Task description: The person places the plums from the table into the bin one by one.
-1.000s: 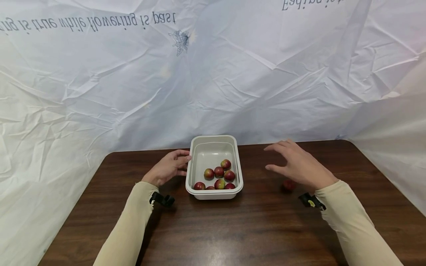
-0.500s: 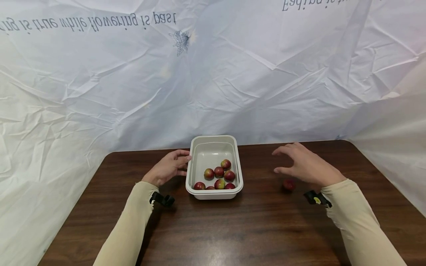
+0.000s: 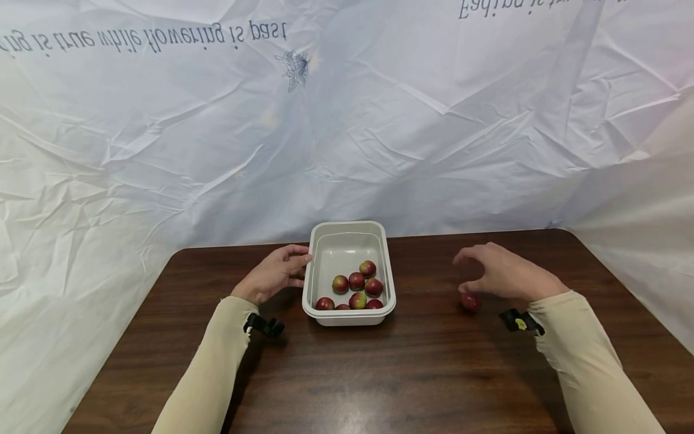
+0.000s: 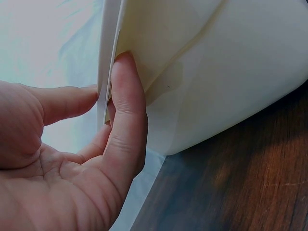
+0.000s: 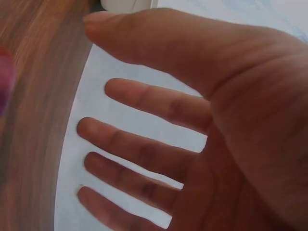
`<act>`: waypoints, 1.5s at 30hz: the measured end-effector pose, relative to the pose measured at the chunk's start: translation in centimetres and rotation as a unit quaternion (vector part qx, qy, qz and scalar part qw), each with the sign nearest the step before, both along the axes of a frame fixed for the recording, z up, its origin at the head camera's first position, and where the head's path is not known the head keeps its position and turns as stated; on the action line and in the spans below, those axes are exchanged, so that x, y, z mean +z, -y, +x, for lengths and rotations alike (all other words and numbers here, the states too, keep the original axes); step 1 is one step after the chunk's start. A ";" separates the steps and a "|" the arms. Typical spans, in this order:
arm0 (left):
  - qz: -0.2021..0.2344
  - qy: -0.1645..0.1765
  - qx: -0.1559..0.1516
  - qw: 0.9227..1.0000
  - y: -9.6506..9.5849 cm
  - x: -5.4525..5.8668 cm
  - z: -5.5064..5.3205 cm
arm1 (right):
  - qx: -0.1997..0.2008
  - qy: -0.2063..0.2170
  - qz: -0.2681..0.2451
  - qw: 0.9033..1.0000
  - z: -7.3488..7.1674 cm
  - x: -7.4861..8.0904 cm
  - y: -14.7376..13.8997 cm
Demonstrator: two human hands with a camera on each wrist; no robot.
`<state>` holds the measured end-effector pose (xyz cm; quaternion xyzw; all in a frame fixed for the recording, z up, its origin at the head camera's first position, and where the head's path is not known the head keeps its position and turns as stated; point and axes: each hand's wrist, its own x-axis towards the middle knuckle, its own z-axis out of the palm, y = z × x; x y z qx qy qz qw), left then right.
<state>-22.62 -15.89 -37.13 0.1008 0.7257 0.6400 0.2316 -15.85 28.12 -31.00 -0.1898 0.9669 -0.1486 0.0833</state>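
Note:
A white plastic tub (image 3: 347, 320) stands at the far middle of the table. Several small red-and-yellow apples (image 3: 356, 281) lie inside it, mostly toward its near end. My left hand (image 3: 275, 272) pinches the tub's left rim; the left wrist view has the thumb on one side of the rim and fingers (image 4: 127, 101) on the other, against the wall. One more small red apple (image 3: 470, 303) lies on the table to the right. Over it hovers my right hand (image 3: 504, 272), fingers spread and apart from the fruit. That apple (image 5: 5, 79) shows only at the left edge of the right wrist view.
The brown wooden table (image 3: 347, 374) has a far edge just behind the tub. White wrinkled sheeting (image 3: 347, 150) with printed lettering hangs behind and at both sides. A black strap mount (image 3: 264, 325) sits at each wrist.
My right hand has moved to the right and lower, closer to the apple on the table. The left hand and the tub have stayed in place.

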 end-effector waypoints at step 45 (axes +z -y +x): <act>-0.014 -0.009 0.005 1.000 -0.1 -0.1 0.0 | -0.022 0.153 0.012 0.988 -0.6 -2.8 -0.2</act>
